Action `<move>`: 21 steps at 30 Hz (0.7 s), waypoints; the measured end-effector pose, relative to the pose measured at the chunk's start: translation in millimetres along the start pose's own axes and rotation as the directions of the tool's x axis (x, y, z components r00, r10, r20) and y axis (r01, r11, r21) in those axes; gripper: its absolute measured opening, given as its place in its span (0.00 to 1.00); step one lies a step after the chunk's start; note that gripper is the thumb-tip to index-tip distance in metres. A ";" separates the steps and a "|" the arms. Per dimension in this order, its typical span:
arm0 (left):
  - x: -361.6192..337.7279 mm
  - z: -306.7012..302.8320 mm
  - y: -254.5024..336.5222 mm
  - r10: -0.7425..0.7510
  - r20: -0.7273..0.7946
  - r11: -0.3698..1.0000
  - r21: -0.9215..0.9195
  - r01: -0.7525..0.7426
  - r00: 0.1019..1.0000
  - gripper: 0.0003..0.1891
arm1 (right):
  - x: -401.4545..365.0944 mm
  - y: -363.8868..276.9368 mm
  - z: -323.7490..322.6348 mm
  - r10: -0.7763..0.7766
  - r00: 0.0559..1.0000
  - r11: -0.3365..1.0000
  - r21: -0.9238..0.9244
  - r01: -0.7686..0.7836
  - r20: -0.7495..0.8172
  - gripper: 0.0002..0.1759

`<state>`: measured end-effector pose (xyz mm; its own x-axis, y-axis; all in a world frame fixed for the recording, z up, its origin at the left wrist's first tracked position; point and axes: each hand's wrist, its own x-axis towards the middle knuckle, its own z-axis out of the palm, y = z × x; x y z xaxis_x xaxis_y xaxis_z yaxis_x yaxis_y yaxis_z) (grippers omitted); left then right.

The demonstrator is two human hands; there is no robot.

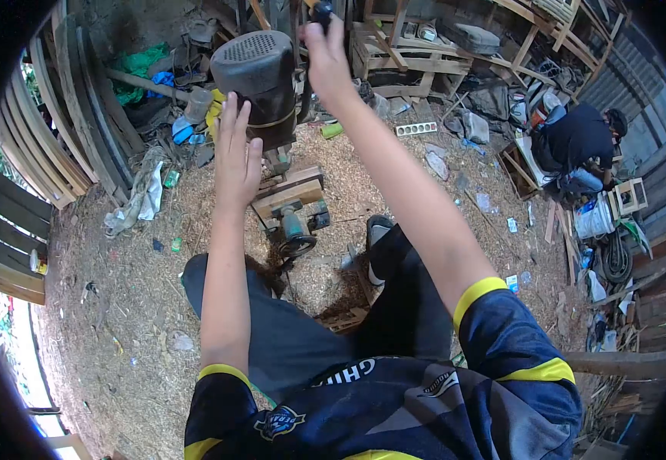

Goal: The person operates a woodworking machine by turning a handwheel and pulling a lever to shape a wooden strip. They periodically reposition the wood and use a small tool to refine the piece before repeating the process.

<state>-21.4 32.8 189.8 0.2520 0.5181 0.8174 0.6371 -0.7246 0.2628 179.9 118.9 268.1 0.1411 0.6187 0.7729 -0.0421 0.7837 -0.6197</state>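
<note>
So here's where I'm at with this machine. My left grip (237,149) is spread flat, fingers apart, laid against the side of the dark motor housing (260,77). It isn't wrapped around anything, just palm and fingers resting on the casing. My right grip (327,61) is up high, closed around a black handle (322,11) at the top of the frame, right beside the motor. I can't see much of that handle, since most of it is cut off by the edge.

The motor sits upright on its stand, directly above a wooden block (291,195) with a green fitting (293,224) just below it. All of that is down on the sawdust floor (118,307), near my shoe (379,230). Another person (578,138) is crouched well off to my right, busy with their own stuff.

My read is that this is the bracing stage, with one hand steadying the head and the other set on the lever. I reckon the next move calls for a slow, even pull on that handle while the flat hand stops the head from wobbling. My fingers also need to stay well clear of whatever comes down onto the block.
</note>
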 end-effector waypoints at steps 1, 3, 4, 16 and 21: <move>-3.2 -0.6 3.5 0.007 0.031 1.000 0.007 -0.007 1.000 0.30 | 5.2 6.7 -2.4 0.022 0.995 1.000 -0.015 -0.021 0.097 0.41; -10.1 -2.0 10.5 0.015 0.090 0.999 0.027 -0.017 0.996 0.30 | 10.1 29.9 -3.5 0.027 0.993 0.999 -0.045 -0.022 0.115 0.44; -12.2 -3.0 13.6 0.009 0.120 0.999 0.035 -0.013 0.993 0.29 | 7.7 39.0 -2.5 0.032 0.991 0.998 -0.058 -0.025 0.126 0.46; -27.1 12.4 29.5 -0.051 0.208 0.999 0.010 0.050 0.977 0.27 | -28.4 63.1 -9.3 0.322 0.929 0.921 -0.288 -0.261 0.186 0.39; -30.9 19.3 33.3 -0.052 0.197 0.999 0.000 0.053 0.979 0.24 | 2.5 71.1 -13.2 0.410 0.895 0.912 -0.108 -0.396 0.178 0.39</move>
<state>6.1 1.4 163.4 0.3574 0.6346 0.6853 0.6493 -0.6962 0.3061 190.4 175.4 224.1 -0.0667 0.8845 0.4617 0.0121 0.4634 -0.8861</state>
